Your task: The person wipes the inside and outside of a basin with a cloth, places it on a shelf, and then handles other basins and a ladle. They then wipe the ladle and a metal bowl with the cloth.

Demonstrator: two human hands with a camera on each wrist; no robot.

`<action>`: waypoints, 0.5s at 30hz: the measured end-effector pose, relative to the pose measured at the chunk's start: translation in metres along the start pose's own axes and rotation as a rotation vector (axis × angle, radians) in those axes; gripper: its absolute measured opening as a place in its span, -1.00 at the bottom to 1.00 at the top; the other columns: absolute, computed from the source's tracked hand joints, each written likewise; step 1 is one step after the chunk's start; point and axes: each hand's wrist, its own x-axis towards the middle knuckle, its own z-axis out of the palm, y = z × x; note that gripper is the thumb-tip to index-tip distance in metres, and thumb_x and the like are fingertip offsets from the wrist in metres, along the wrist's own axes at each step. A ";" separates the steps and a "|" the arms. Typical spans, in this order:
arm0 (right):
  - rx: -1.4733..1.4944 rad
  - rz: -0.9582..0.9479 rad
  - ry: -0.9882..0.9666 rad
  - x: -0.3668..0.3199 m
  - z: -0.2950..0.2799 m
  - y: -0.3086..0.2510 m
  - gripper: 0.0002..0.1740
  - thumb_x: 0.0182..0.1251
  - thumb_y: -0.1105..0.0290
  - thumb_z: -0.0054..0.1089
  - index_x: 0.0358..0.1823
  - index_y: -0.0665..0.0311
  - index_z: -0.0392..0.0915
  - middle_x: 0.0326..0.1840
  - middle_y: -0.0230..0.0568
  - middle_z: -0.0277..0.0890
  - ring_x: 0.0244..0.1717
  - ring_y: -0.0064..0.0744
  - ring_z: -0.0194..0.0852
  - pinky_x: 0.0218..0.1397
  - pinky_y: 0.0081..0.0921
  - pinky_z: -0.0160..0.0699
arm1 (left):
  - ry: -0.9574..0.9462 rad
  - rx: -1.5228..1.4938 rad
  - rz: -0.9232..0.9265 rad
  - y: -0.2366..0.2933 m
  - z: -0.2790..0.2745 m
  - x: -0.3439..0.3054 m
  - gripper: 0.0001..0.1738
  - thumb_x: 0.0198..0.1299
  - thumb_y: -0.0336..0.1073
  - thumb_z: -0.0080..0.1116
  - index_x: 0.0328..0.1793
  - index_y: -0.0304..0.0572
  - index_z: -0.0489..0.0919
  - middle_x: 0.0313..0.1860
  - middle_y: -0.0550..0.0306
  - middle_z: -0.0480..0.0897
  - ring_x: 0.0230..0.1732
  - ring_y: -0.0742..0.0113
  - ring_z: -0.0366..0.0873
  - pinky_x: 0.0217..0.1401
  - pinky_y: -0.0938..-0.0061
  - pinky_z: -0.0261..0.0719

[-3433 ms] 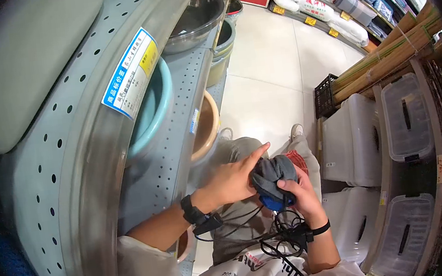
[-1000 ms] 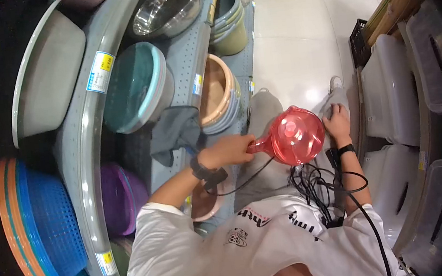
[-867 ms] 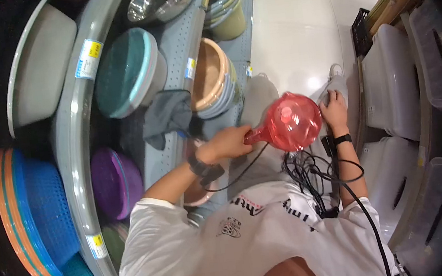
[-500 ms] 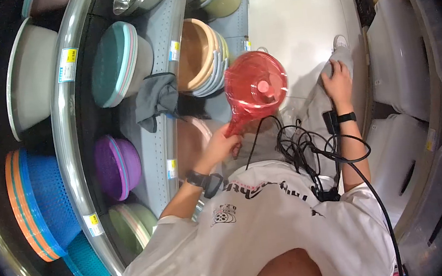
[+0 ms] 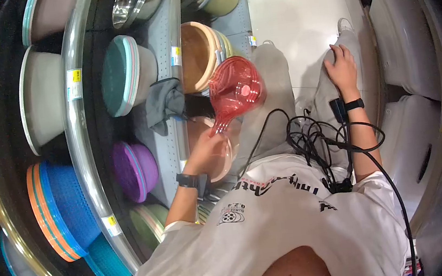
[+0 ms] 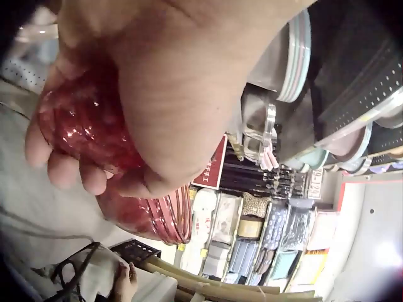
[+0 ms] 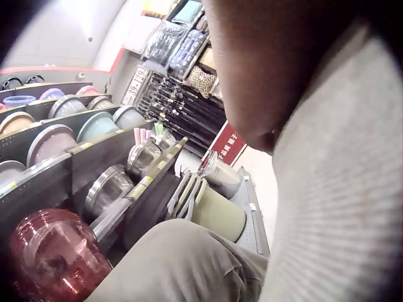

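A translucent red ladle [image 5: 237, 87] is held by its handle in my left hand [image 5: 206, 151], beside the shelves in the head view. In the left wrist view the curled fingers of the left hand [image 6: 157, 94] wrap round the red handle [image 6: 88, 119], with the ribbed red bowl [image 6: 151, 214] beyond. My right hand [image 5: 343, 72] rests on the trouser knee, fingers loosely spread, holding nothing. Close to the ladle, a dark grey cloth [image 5: 165, 103] lies over the shelf edge.
Stacked basins [image 5: 126, 75], blue and orange baskets [image 5: 70, 204], a purple basin [image 5: 136, 171] and peach tubs [image 5: 198, 56] fill the shelves at left. Black cables [image 5: 314, 143] hang over the lap. Pale storage boxes [image 5: 407, 144] stand at right.
The left hand has swung the red ladle left, towards the shelves, and its bowl has turned. Earlier, both hands held grey cloth; it now lies on the shelf. The right hand stays on the knee.
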 end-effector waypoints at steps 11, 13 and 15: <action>0.025 0.064 -0.015 -0.005 -0.021 0.016 -0.37 0.25 0.10 0.31 0.37 0.05 0.54 0.48 0.02 0.40 0.45 0.10 0.37 0.49 -0.07 0.38 | -0.068 -0.544 -0.256 -0.059 -0.041 0.063 -0.66 0.40 -0.19 0.14 0.14 -0.27 0.60 -0.40 0.25 0.62 -0.49 0.41 0.60 -0.45 0.52 0.56; 0.013 0.062 -0.008 -0.005 -0.017 0.018 -0.36 0.25 0.09 0.32 0.37 0.05 0.54 0.48 0.01 0.40 0.44 0.09 0.38 0.50 -0.09 0.38 | 0.011 -0.453 -0.343 -0.076 -0.042 0.077 -0.74 0.36 -0.19 0.15 0.01 -0.19 0.64 -0.43 0.28 0.61 -0.43 0.37 0.59 -0.34 0.46 0.55; -0.012 0.057 -0.017 -0.004 -0.014 0.019 -0.37 0.25 0.09 0.32 0.37 0.04 0.54 0.48 0.01 0.40 0.44 0.08 0.38 0.49 -0.08 0.38 | -0.017 -0.430 -0.367 -0.107 -0.047 0.097 -0.79 0.33 -0.20 0.18 -0.08 -0.16 0.64 -0.45 0.28 0.63 -0.44 0.37 0.59 -0.32 0.44 0.58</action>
